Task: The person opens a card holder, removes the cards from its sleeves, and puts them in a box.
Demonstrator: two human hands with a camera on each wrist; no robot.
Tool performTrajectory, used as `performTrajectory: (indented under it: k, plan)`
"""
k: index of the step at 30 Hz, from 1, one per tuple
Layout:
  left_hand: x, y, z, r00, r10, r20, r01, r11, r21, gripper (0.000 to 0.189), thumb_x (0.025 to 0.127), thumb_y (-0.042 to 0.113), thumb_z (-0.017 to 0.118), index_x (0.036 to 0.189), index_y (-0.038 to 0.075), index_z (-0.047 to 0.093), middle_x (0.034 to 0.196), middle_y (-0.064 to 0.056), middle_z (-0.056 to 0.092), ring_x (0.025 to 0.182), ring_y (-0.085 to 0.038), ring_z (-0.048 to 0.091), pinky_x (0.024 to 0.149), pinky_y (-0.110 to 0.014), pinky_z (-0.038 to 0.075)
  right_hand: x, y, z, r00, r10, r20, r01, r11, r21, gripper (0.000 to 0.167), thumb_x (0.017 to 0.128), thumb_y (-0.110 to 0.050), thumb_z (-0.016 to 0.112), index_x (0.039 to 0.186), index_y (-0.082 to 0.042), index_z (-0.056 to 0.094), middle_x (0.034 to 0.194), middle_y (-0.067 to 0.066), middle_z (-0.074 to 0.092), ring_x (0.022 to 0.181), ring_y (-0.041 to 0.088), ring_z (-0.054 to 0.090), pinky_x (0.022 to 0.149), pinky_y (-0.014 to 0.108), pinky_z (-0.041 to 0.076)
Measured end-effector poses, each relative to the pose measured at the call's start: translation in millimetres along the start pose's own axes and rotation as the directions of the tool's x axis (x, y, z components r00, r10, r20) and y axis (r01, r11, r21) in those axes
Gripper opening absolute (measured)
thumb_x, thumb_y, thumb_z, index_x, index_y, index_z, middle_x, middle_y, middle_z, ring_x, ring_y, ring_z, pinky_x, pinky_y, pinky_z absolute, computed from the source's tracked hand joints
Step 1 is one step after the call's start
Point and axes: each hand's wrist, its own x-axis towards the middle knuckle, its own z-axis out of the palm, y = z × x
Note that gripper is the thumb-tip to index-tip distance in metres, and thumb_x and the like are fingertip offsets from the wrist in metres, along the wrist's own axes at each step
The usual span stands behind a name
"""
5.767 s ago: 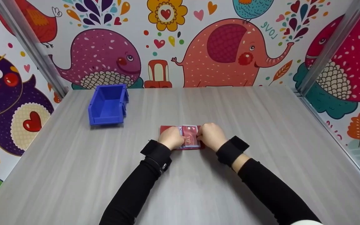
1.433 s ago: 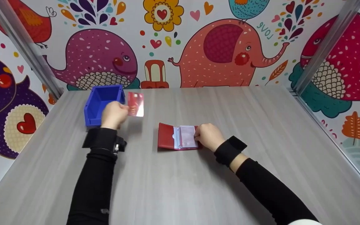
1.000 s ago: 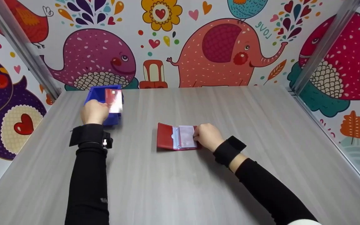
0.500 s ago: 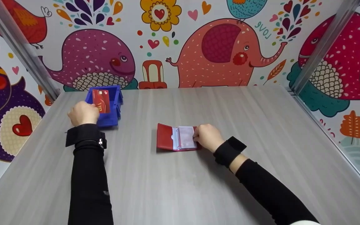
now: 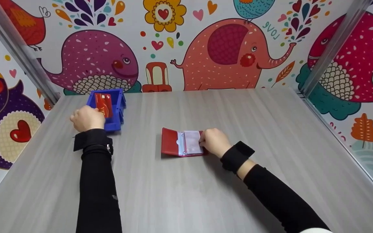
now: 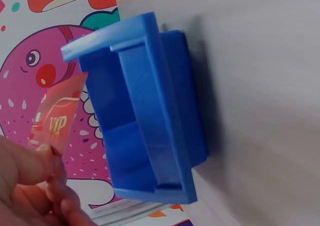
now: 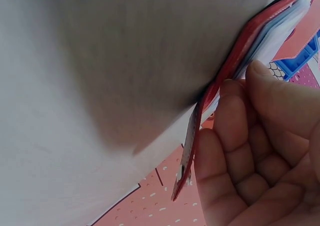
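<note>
My left hand [image 5: 87, 119] pinches a red plastic card [image 5: 104, 105] between thumb and fingers. Gold "VIP" lettering shows on that card [image 6: 57, 125] in the left wrist view. The card is held over the blue bin [image 5: 112, 125], whose inside [image 6: 112, 96] has nothing else visible in it. At the middle of the table lies a red card holder [image 5: 170, 142], spread open with its clear sleeves [image 5: 193, 142] facing up. My right hand [image 5: 217, 142] grips the holder's right side, thumb on the sleeves and fingers against the red cover [image 7: 240, 46].
The light wood-grain table [image 5: 186, 194] carries the bin at its back left. A wall [image 5: 167, 58] printed with cartoon animals rises behind it, and metal posts [image 5: 18, 55] stand at the back corners.
The left hand has drawn the VIP card out of the holder's sleeve and carried it left to above the bin. Lately the card has only turned slightly. The right hand has stayed at the holder.
</note>
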Motion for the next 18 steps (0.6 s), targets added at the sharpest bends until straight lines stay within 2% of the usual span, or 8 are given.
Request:
performTrajectory:
  k: [4,18]
  plan:
    - [-0.2,-0.4,3.8,1.0,-0.013,0.009,0.013,1.0,0.0,0.041,0.099,0.024,0.051,0.126,-0.006,0.06,0.13,-0.03,0.053,0.123,-0.046,0.042,0.1,-0.054,0.037,-0.8,0.0,0.2,1.0,-0.007,-0.007,0.007,1.0,-0.005,0.003,0.08,-0.003,0.08,0.079,-0.004,0.077,0.083,0.006,0.073,0.08,0.025,0.068,0.075,0.039,0.054]
    - [-4.1,-3.4,4.4,0.999,0.019,0.046,-0.022,0.998,0.063,0.041,0.101,0.023,0.048,0.122,-0.01,0.061,0.128,-0.032,0.054,0.12,-0.045,0.045,0.102,-0.052,0.032,-0.6,0.4,1.7,0.999,-0.018,-0.033,0.018,1.0,0.001,0.006,0.078,-0.001,0.081,0.081,-0.004,0.078,0.084,0.008,0.073,0.081,0.027,0.069,0.075,0.04,0.054]
